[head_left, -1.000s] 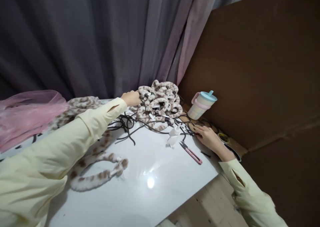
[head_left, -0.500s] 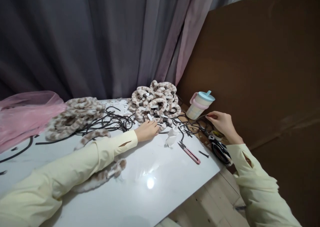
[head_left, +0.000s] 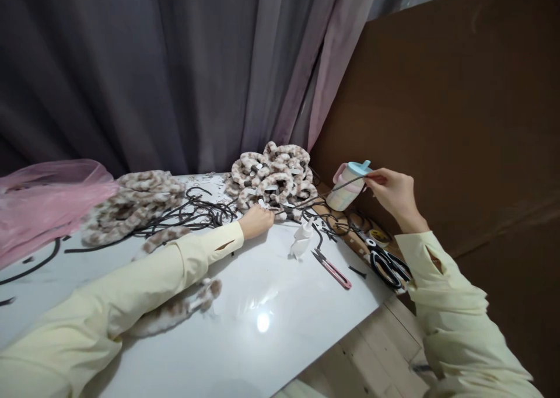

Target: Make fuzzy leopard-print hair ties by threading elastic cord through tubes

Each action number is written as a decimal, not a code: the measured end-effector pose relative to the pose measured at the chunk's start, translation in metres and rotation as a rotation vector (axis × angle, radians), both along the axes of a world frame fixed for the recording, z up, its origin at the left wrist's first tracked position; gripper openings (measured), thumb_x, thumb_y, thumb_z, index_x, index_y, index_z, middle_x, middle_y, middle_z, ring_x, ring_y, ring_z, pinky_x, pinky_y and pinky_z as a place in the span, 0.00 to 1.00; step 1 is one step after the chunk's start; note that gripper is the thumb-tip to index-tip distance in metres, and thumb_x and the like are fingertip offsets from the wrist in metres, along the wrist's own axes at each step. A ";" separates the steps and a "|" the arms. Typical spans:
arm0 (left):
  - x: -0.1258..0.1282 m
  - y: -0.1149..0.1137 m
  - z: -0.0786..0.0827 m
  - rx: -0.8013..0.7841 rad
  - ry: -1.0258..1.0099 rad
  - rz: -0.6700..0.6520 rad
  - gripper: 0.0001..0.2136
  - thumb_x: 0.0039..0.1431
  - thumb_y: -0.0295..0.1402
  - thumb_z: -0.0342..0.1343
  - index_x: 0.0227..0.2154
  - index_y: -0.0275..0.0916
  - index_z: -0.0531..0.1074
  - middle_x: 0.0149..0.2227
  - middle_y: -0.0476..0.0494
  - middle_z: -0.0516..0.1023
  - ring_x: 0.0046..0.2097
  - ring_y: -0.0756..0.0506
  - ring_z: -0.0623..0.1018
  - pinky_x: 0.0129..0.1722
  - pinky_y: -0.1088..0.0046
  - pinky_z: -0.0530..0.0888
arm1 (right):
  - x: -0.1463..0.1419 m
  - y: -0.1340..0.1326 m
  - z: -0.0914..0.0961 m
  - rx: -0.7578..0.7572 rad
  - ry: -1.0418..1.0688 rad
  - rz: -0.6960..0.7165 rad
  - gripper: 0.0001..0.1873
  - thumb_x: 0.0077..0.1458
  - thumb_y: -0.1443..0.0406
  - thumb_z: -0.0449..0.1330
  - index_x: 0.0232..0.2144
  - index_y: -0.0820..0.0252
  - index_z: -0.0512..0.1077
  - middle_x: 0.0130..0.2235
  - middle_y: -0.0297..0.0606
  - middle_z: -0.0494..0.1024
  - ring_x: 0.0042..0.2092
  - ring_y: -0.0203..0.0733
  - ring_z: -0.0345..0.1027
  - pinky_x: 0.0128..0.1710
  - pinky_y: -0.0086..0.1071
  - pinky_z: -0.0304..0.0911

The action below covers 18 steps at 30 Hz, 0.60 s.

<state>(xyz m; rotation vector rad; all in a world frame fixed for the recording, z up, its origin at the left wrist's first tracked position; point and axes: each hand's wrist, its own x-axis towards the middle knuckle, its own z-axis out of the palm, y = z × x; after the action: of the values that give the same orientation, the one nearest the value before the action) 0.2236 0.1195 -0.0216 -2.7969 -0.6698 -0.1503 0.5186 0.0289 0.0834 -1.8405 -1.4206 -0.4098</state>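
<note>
My right hand [head_left: 394, 192] is raised above the table's right edge, pinching the end of a thin black band [head_left: 341, 187] that runs down-left to the tangle of black bands [head_left: 199, 214]. My left hand [head_left: 257, 220] rests with fingers closed at the foot of a pile of brown-and-white furry headbands [head_left: 273, 173], holding the band's other part down. Another furry heap [head_left: 133, 202] lies to the left. One furry headband [head_left: 175, 310] lies under my left sleeve.
On the white table [head_left: 262, 339] lie a white glue bottle [head_left: 301, 240] and pink thread snips [head_left: 335, 268]. A pastel cup with a blue lid [head_left: 347, 185] and black scissors [head_left: 387, 265] stand at the right edge. Pink mesh fabric [head_left: 39, 202] is at left; a brown board [head_left: 459, 124] at right.
My left hand came back from the furry pile to the table in front of it. My right hand rose from the table, pulling a black band up and to the right.
</note>
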 end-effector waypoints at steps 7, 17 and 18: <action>-0.022 0.010 0.033 -0.013 -0.090 0.260 0.11 0.59 0.23 0.44 0.41 0.27 0.69 0.36 0.28 0.77 0.41 0.39 0.78 0.36 0.68 0.71 | -0.026 0.007 0.033 0.049 -0.137 0.060 0.07 0.49 0.70 0.59 0.33 0.65 0.76 0.34 0.43 0.80 0.35 0.40 0.74 0.34 0.27 0.66; -0.147 0.059 0.077 0.035 -0.188 0.687 0.14 0.58 0.29 0.44 0.43 0.31 0.70 0.37 0.29 0.77 0.42 0.34 0.78 0.40 0.64 0.71 | -0.105 0.027 0.077 -0.157 -0.683 -0.064 0.12 0.55 0.69 0.54 0.37 0.62 0.77 0.33 0.50 0.78 0.36 0.48 0.71 0.29 0.34 0.53; -0.162 0.062 0.078 0.034 -0.191 0.714 0.15 0.58 0.29 0.44 0.44 0.31 0.70 0.38 0.29 0.77 0.43 0.34 0.77 0.40 0.63 0.71 | -0.114 0.028 0.081 -0.172 -0.726 -0.070 0.12 0.55 0.69 0.53 0.37 0.62 0.76 0.33 0.51 0.78 0.35 0.48 0.70 0.29 0.34 0.52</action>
<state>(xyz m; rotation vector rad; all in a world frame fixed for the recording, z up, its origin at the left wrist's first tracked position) 0.0613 0.1816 0.0562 -2.3488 -1.6294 -0.2793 0.4050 0.0569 0.1643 -1.9763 -1.9072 -1.1032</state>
